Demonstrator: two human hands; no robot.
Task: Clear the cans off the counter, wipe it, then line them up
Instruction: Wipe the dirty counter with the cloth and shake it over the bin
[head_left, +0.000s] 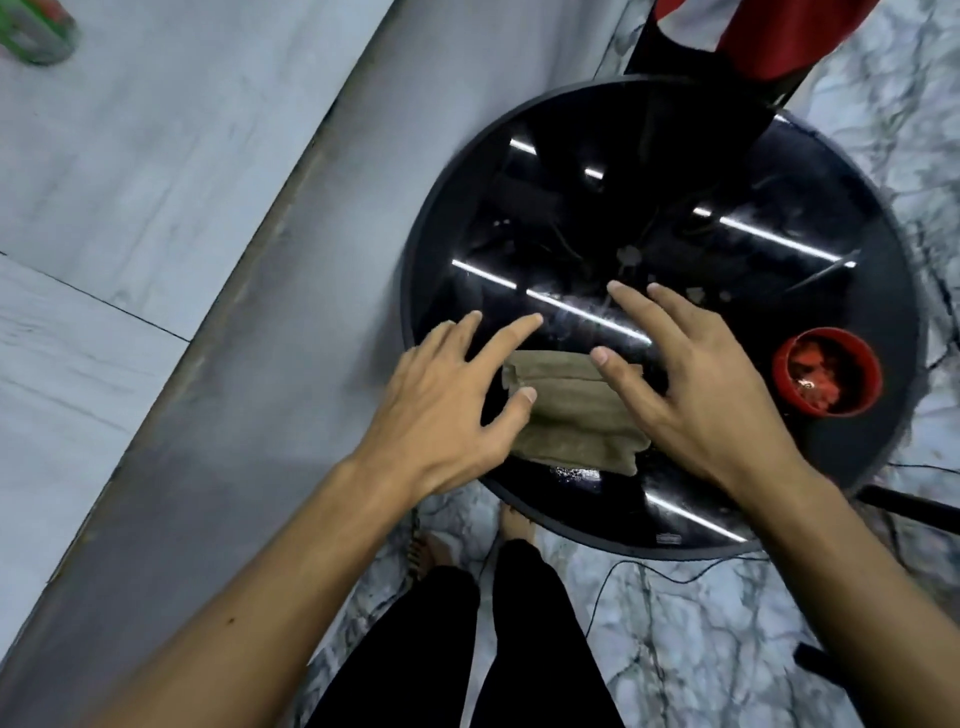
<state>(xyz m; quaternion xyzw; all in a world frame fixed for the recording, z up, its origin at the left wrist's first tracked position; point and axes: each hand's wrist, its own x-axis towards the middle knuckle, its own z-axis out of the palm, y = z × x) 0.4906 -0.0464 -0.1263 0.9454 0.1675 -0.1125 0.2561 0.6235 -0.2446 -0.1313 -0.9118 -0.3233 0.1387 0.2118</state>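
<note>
At the centre of the frame, the spread fingers (524, 325) of the left hand (447, 410) hover over the left end of a folded olive-brown cloth (571, 415), thumb resting near its edge, closed on nothing. Across from it the right hand (691, 395) is equally splayed, its thumb lying on the cloth's upper right corner and its other fingers stretched toward the middle of the worktop; it too grips nothing. The cloth lies flat on the near part of a round, glossy black worktop (857, 291) that mirrors bright strips of light. Toward the right rim of that worktop stands a small red cup (826, 371) with red bits inside, well apart from the cloth. In the upper left corner of the frame, blurred, a green can (39, 31) sits on a grey marble counter (156, 156). Lower in the frame the person's black trousers (467, 649) and bare feet show above a veined marble floor (701, 649), where a thin black cable (602, 587) trails
</note>
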